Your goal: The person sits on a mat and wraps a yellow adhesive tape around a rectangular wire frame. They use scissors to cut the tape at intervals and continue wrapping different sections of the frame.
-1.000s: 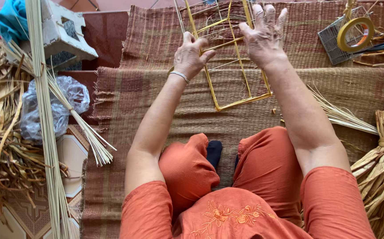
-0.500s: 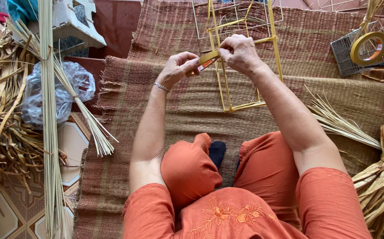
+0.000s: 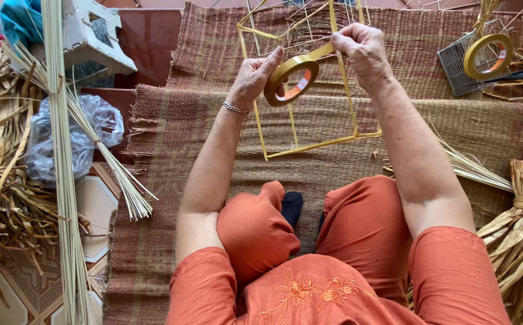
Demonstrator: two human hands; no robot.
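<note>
Since the earlier frame: tape roll [image 3: 291, 79] now shows in left hand [image 3: 254, 78]; right hand [image 3: 361, 48] has shifted left.
Head view: left fingers curl round the glossy yellow ring; right pinches its free strip against the thin wire frame [image 3: 309, 90], upright on coarse woven mat [image 3: 213, 138]. Judged step: wrapping a rod; next needs taut tape.

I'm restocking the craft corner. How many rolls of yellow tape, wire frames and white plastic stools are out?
Rolls of yellow tape: 2, one in the left hand at, its end pulled by the right hand, and one on the grey wire rack at
Yellow wire frames: 1
White plastic stools: 1
Total: 4
</note>
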